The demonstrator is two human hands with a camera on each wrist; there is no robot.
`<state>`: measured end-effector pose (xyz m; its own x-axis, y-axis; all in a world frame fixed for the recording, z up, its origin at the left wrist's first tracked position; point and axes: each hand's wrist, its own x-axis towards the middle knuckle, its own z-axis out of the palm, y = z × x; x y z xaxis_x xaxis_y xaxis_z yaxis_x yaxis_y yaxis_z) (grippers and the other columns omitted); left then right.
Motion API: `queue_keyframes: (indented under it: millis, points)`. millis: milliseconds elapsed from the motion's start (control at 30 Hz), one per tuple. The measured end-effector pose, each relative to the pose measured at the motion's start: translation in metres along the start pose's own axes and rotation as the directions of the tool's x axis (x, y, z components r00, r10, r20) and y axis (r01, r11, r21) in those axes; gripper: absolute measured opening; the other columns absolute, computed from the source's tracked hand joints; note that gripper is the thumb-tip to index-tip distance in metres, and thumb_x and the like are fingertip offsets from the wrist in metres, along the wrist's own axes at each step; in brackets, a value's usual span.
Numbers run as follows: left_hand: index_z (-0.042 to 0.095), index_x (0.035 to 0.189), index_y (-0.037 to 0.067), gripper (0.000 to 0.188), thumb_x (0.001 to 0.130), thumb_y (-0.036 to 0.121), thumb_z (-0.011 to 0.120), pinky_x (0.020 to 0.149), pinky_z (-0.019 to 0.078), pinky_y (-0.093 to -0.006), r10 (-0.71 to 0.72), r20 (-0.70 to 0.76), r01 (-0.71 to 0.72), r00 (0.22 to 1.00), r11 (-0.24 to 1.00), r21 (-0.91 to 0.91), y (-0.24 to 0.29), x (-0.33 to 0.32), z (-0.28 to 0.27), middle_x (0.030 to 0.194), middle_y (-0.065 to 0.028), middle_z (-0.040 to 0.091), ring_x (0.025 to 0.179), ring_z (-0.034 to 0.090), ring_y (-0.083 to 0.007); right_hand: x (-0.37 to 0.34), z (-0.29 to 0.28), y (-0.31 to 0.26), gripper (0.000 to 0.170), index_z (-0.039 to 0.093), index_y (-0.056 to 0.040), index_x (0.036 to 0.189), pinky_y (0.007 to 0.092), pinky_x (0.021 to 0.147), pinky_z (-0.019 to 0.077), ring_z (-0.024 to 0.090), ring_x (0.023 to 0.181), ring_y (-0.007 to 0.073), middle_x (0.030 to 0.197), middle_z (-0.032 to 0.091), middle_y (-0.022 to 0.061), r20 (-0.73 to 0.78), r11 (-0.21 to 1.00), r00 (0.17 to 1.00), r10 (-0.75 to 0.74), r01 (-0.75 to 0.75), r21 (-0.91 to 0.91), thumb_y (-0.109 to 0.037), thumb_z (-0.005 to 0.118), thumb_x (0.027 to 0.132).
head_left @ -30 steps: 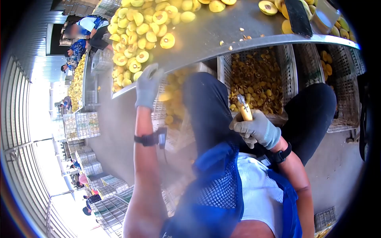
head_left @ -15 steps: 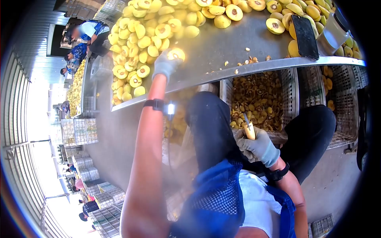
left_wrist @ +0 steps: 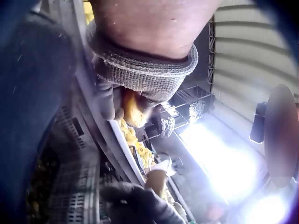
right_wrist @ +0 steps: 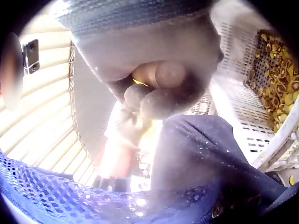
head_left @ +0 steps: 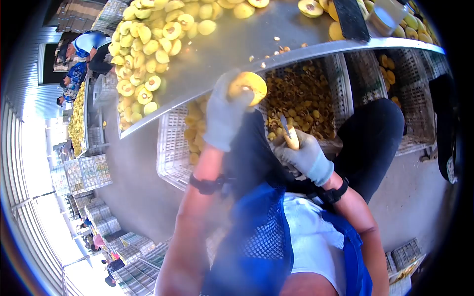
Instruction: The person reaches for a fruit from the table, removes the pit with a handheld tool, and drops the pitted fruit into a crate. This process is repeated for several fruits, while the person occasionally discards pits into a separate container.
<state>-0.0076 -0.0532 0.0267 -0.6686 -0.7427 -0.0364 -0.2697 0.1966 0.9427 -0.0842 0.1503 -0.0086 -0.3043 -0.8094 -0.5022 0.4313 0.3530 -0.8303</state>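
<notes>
In the head view the gloved left hand (head_left: 223, 111) holds a yellow fruit half (head_left: 249, 88), cut face up, over the table's near edge. The left wrist view shows part of that fruit (left_wrist: 134, 110) between the gloved fingers. The gloved right hand (head_left: 305, 157), above the lap, grips the wooden handle (head_left: 292, 138) of a tool whose metal tip (head_left: 284, 123) points up toward the table. In the right wrist view the right hand's fingers (right_wrist: 159, 100) are curled round the handle (right_wrist: 148, 73).
Fruit halves (head_left: 148, 47) are heaped on the metal table (head_left: 222, 42). A phone (head_left: 351, 19) and a jar (head_left: 387, 17) stand at its right. Below the edge are a crate of scraps (head_left: 303, 98), a left crate (head_left: 170, 148) and a right crate (head_left: 417, 118). Other people (head_left: 74, 79) are at the far left.
The left hand reached to the fruit heap, took a half and has brought it back toward the body, nearer the right hand. The right hand keeps its grip on the tool.
</notes>
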Motion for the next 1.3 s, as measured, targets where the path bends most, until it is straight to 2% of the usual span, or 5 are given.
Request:
queue_keyframes:
  millis: [167,633,800,1000,1300]
  points:
    - [0.049,0.139,-0.007,0.057,0.087,0.008,0.065,0.099,0.0484,-0.0288,-0.012,0.109,0.023,0.994,0.995,-0.099,0.004,-0.04,0.029,0.132,-0.0137,0.054,0.12,0.054,-0.0169,0.005,0.0,0.021,0.032,0.067,0.0,0.108,0.0352,0.073,0.0538,0.068,0.078,0.0217,0.087,0.071,0.0143,-0.08,0.981,0.985,-0.152,0.141,-0.13,-0.018,0.074,0.083]
    - [0.052,0.136,-0.004,0.054,0.084,0.001,0.067,0.097,0.0505,-0.0296,0.032,0.015,-0.03,0.999,0.991,-0.129,-0.018,-0.071,0.043,0.125,-0.0124,0.061,0.111,0.061,-0.0189,0.0,0.01,0.023,0.032,0.069,-0.0013,0.112,0.0353,0.077,0.0553,0.072,0.086,0.024,0.095,0.073,0.0172,-0.12,0.978,0.98,-0.16,0.141,-0.157,-0.017,0.068,0.084]
    - [0.051,0.136,-0.005,0.053,0.086,0.005,0.065,0.098,0.0496,-0.0295,0.041,-0.092,-0.051,0.995,0.994,-0.101,-0.006,-0.082,0.05,0.125,-0.0119,0.06,0.112,0.06,-0.0181,-0.001,0.014,0.02,0.017,0.061,-0.0069,0.107,0.0235,0.041,0.0378,0.052,0.047,0.0064,0.062,0.056,-0.0035,-0.091,0.982,0.986,-0.142,0.129,-0.135,-0.012,0.065,0.091]
    - [0.054,0.133,-0.003,0.05,0.086,0.008,0.066,0.098,0.0492,-0.0301,0.167,-0.114,-0.141,0.979,0.968,0.209,0.001,-0.086,0.054,0.124,-0.0114,0.061,0.112,0.061,-0.0183,-0.007,0.014,0.015,0.009,0.061,-0.004,0.098,0.0241,0.04,0.0375,0.051,0.045,0.0079,0.062,0.056,-0.0013,-0.062,0.999,0.998,-0.014,0.012,-0.033,-0.01,0.064,0.091]
    - [0.056,0.129,-0.001,0.061,0.075,0.013,0.082,0.093,0.0532,-0.031,0.079,0.147,-0.103,0.986,0.98,0.167,0.007,-0.077,0.031,0.118,-0.0119,0.065,0.105,0.064,-0.0197,-0.016,0.0,-0.001,0.016,0.062,-0.0017,0.087,0.0284,0.034,0.0366,0.047,0.039,0.0112,0.058,0.05,0.0005,0.179,0.975,0.967,0.182,-0.2,0.092,-0.016,0.069,0.089]
